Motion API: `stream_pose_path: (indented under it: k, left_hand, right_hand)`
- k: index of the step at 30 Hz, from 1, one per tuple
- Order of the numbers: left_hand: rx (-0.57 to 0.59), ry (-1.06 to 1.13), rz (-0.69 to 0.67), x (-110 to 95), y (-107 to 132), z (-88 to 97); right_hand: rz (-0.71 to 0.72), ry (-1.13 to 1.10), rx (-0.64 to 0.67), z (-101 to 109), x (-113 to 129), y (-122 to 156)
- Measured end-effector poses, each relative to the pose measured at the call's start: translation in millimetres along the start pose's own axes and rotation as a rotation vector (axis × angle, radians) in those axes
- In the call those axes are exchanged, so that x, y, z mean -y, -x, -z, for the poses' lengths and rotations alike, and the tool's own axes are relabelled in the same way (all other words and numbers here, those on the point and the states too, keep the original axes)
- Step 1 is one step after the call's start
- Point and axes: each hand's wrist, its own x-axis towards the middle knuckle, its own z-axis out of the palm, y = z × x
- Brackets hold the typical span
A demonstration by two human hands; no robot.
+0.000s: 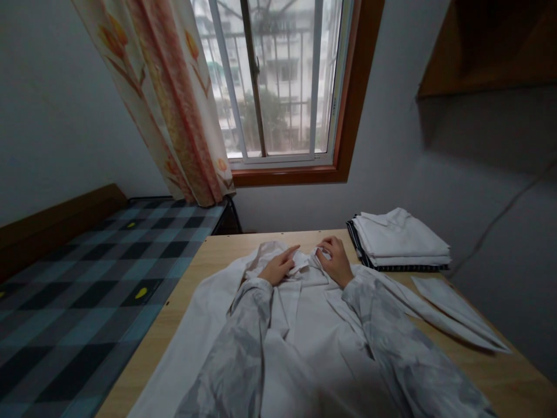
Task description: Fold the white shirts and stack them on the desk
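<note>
A white shirt (300, 325) lies spread flat on a wooden table (226, 247), its collar toward the window. My left hand (278, 267) rests on the left side of the collar, forefinger stretched out, the other fingers pressing the cloth. At the right side of the collar my right hand (335, 261) has its fingers curled, pinching the collar's edge. Both of my forearms, in pale patterned sleeves, lie over the shirt's body.
A stack of folded white garments (400, 238) sits at the table's far right, over a dark striped one. One shirt sleeve (456, 313) stretches right. A bed with a checked cover (87, 284) stands to the left, below a curtain (174, 98) and window (278, 81).
</note>
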Motion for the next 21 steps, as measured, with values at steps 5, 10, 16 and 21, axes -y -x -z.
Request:
stream_pose_path:
  k: [5, 10, 16, 21]
  left_hand:
    - [-0.016, -0.229, -0.066, -5.8, -0.4, -0.1]
    - [-0.333, -0.312, -0.28, -18.9, -0.1, 1.7]
    - [-0.393, -0.155, -0.227, -18.0, -8.5, -2.4]
    - [-0.334, -0.08, -0.177, -22.8, -9.9, -5.4]
  right_hand:
    - [0.14, -0.22, -0.065, 1.1, 4.7, 1.6]
    - [0.131, -0.261, -0.028, 3.5, 8.0, 3.0]
    - [0.142, -0.208, 0.097, 14.7, 20.5, -6.5]
    - [0.135, -0.336, 0.283, 29.0, 37.0, -17.6]
